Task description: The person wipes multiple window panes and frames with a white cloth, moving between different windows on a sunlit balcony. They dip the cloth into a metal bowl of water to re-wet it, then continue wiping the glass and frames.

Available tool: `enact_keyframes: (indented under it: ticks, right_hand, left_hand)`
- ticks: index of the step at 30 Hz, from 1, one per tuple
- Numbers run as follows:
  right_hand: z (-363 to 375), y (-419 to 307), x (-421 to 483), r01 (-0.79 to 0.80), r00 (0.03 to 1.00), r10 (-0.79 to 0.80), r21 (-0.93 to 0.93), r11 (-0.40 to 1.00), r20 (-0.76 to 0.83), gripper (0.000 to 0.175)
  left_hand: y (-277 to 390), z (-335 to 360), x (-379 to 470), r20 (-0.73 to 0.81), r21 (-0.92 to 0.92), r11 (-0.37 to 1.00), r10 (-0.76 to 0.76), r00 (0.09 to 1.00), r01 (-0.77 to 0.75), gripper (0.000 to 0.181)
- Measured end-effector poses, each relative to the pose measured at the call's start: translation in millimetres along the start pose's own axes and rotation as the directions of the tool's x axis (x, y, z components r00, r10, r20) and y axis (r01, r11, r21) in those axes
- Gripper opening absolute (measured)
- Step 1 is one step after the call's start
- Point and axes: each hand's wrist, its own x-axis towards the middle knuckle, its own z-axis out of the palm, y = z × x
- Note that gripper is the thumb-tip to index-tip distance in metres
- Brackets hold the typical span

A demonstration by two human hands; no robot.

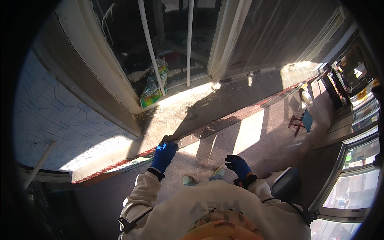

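My left hand [164,154], in a blue glove with black fingers, is at the front edge of a long window ledge [195,115]. Its fingers bend over a brown edge strip [216,127], touching it. Whether they grip the strip or only rest on it is hidden by the glove. My right hand [238,166], gloved alike, hangs in the air over the floor, its fingers apart and nothing in them. Beyond the ledge, a green packet in clear plastic [153,87] stands behind the window bars [189,42].
A folding stool [302,122] and a pale basin [306,97] stand on the floor [249,129] to the right. Near my right elbow is a dark bin-like object [286,183]. Glazed window panels [351,186] line the right side; a tiled wall [69,114] rises left.
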Motion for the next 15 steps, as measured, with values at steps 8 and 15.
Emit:
enact_keyframes:
  ticks: [8, 15]
  right_hand:
    - [-92, -6, -30, 0.126, 0.991, -0.121, 0.105, 0.986, -0.055, 0.037]
    - [-206, -20, -43, 0.177, 0.960, -0.134, 0.162, 0.971, -0.247, 0.039]
  left_hand:
    - [61, 36, 88, 0.127, 0.121, 0.949, 0.276, 0.953, -0.291, 0.008]
    - [132, 66, 199, -0.020, 0.038, 0.838, 0.546, 0.838, -0.545, 0.012]
